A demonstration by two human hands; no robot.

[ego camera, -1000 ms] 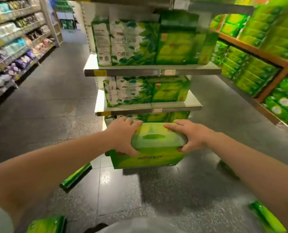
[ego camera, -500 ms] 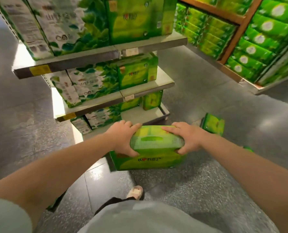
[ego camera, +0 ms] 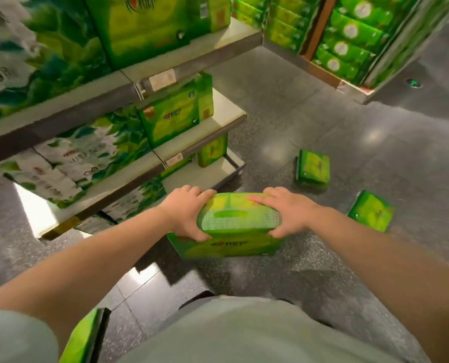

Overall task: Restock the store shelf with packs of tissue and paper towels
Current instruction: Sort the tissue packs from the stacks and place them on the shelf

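Note:
I hold a green tissue pack in front of me, above the floor. My left hand grips its left end and my right hand grips its right end, thumbs on the near side. The pack hangs just off the front right corner of the shelf unit. The bottom shelf has a bare patch beside one upright green pack. Green and white leaf-print packs fill the left of the shelves.
Two green packs lie on the grey floor to the right, one farther and one nearer. Another green pack lies by my left side. A wooden rack of green packs stands at the far right.
My view has dropped and swung right, closer to the shelf unit's corner. Both hands keep the same grip on the pack. The second floor pack on the right has come fully into view.

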